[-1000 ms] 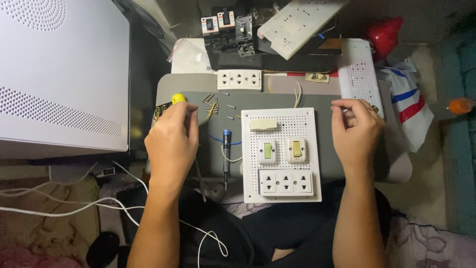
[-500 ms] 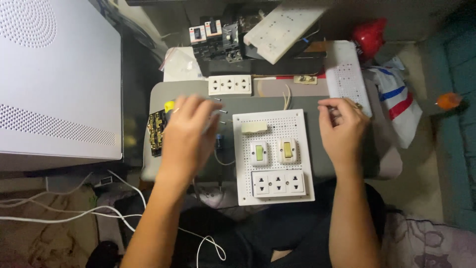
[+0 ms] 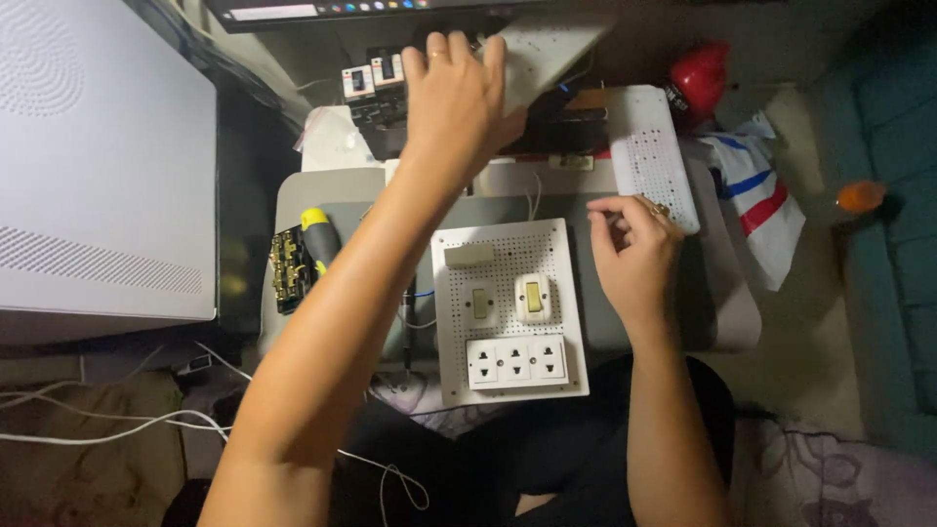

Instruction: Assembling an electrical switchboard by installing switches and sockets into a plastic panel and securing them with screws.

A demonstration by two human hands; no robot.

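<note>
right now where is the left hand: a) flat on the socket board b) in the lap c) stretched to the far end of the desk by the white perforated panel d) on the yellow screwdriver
c: the left hand reaches past the socket board to the tilted panel.

A matt white plastic pegboard [image 3: 508,293] is seen; its switches [image 3: 532,299] look glossy; the desk [image 3: 722,312] looks smooth grey.

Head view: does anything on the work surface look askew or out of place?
Yes. A white perforated board at the top edge sits tilted, propped on clutter, with the left hand on it. The white perforated switch panel lies flat and square.
</note>
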